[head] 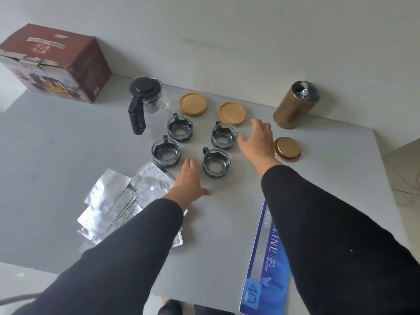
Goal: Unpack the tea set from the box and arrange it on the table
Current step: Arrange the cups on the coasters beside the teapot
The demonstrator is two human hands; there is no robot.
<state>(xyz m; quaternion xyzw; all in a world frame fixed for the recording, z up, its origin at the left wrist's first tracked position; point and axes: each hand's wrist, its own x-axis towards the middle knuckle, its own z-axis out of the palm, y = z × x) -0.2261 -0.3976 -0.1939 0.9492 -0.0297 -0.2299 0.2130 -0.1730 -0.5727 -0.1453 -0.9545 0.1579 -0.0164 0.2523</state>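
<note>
Head view: left hand point(187, 178) and right hand point(258, 139), fingers straight and holding nothing, flank four cups point(216, 163) mid-table; teapot point(145, 103) far left of them, box point(54, 62) far-left.

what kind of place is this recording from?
Probably an office or plain room, not a kitchen: a bare grey table against a blank wall, a blue office file folder at its edge, and a tiled floor beside it.
</note>
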